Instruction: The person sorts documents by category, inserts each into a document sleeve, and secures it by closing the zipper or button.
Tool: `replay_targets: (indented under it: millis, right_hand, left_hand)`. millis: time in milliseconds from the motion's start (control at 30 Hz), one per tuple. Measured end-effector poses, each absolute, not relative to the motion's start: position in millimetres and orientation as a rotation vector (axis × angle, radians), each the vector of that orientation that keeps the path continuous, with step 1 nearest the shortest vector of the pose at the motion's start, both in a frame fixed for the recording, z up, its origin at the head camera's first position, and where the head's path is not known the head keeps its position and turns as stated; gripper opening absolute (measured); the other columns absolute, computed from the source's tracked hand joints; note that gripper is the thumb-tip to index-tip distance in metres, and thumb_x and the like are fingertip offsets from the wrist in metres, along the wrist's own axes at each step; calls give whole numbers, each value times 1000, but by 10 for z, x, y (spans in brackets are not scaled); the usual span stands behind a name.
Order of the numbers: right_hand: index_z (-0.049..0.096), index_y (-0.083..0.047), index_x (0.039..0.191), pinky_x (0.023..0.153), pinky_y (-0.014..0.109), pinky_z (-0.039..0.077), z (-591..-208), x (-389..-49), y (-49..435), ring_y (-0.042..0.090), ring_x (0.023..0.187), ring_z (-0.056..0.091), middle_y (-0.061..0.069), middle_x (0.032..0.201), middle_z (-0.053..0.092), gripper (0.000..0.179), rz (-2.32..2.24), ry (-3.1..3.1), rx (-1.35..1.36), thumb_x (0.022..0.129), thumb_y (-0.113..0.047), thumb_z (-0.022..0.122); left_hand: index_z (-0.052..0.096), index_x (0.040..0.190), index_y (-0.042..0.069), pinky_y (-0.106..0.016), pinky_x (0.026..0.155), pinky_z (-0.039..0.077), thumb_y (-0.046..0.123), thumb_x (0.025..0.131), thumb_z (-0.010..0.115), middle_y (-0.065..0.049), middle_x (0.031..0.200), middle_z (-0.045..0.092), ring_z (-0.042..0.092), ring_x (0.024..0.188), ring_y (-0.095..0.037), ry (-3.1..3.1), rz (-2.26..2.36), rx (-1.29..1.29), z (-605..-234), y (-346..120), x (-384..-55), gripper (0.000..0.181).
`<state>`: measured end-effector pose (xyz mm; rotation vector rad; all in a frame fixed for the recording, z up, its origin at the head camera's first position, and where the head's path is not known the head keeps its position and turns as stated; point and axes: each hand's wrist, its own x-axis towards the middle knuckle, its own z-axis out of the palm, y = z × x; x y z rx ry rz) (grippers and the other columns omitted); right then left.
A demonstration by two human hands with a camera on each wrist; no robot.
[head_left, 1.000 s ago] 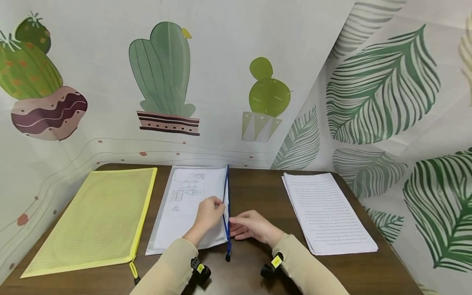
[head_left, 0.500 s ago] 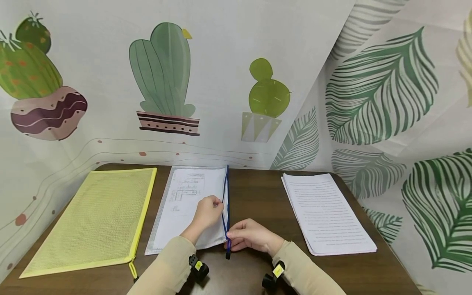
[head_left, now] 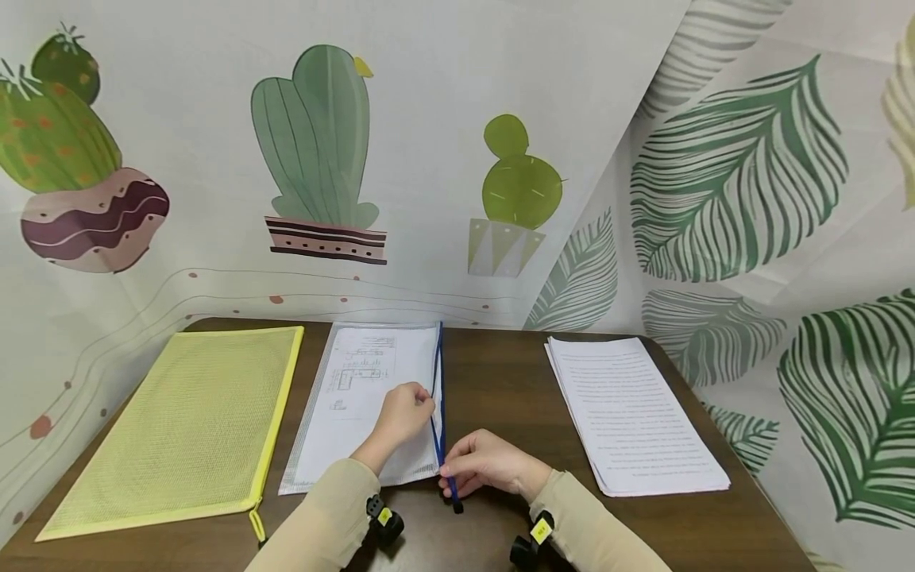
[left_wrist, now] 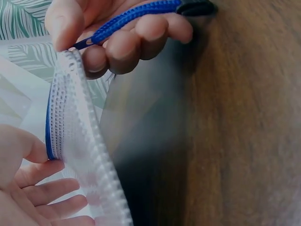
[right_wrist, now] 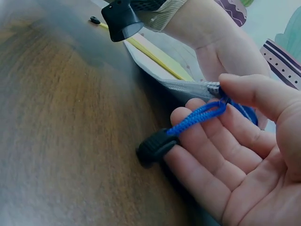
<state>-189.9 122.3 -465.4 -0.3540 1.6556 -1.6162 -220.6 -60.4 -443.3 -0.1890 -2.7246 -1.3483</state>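
Note:
A clear mesh zip pouch (head_left: 303,465) with printed paper inside lies mid-table, its blue zipper (head_left: 442,381) along the right side. My left hand (head_left: 402,413) pinches one blue edge of the pouch's opening between thumb and index finger, the other fingers spread in the left wrist view. At the near corner, my right hand (head_left: 493,465) pinches the zipper pull between thumb and index finger. The pull's blue cord (right_wrist: 197,117), tipped with a black end piece (right_wrist: 157,147), lies across the right fingers. Between the hands, the blue edges stand slightly apart.
A yellow mesh zip pouch (head_left: 186,429) lies at the left, its cord pull pointing toward the near edge. At the right is a stack of printed sheets (head_left: 636,413). A wall covering (head_left: 429,159) with cacti and leaves rises behind the brown table (head_left: 515,381).
My right hand has slid down the zipper's side to the near corner and taken hold of the pull, swinging the cord rightward. The left hand has kept its hold, nearly still.

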Motion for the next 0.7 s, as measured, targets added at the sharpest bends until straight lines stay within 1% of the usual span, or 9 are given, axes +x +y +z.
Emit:
replay_targets:
  millis: [200, 333, 467, 567, 633, 700]
  right_hand:
    - [66, 1, 81, 57, 28, 55, -4633, -1889, 1255, 13, 62, 65, 2, 68, 67, 8, -1562, 1756, -347, 79, -7, 68]
    - [66, 6, 83, 53, 25, 53, -4626, -1883, 1273, 12, 59, 63, 2, 65, 67, 14, -1530, 1799, -340, 76, -6, 67]
    - [67, 9, 85, 51, 24, 53, -4623, -1879, 1289, 11, 57, 62, 4, 65, 67, 17, -1507, 1831, -343, 76, -6, 68]
    - [68, 11, 85, 49, 24, 52, -4616, -1877, 1304, 11, 56, 62, 5, 65, 67, 18, -1489, 1858, -352, 77, -6, 68]
    - [69, 10, 85, 49, 24, 52, -4608, -1879, 1312, 11, 55, 61, 5, 65, 67, 18, -1472, 1873, -354, 77, -6, 67]
    - [69, 11, 85, 48, 23, 51, -4599, -1882, 1318, 11, 55, 61, 6, 65, 67, 17, -1457, 1893, -360, 77, -5, 67]
  left_hand:
    - [62, 77, 3, -23, 49, 41, 9, 82, 56, -4, 65, 58, 49, 55, -12, -2773, -1310, -221, -4451, -588, -2184, 10]
    - [62, 79, 2, -23, 48, 41, 9, 83, 56, -5, 66, 59, 49, 54, -12, -2810, -1282, -237, -4452, -576, -2172, 10]
    - [63, 85, 1, -24, 52, 43, 10, 84, 56, -8, 73, 64, 52, 58, -14, -2846, -1242, -242, -4459, -556, -2168, 11]
    - [64, 94, 0, -30, 62, 50, 12, 85, 58, -13, 86, 68, 60, 69, -19, -2868, -1200, -257, -4464, -546, -2162, 16]
    - [64, 101, -1, -36, 72, 53, 13, 86, 59, -16, 97, 69, 65, 81, -25, -2883, -1175, -282, -4472, -543, -2158, 21]
    - [63, 109, -2, -43, 83, 52, 16, 87, 61, -19, 107, 67, 64, 96, -31, -2911, -1146, -312, -4478, -543, -2156, 28]
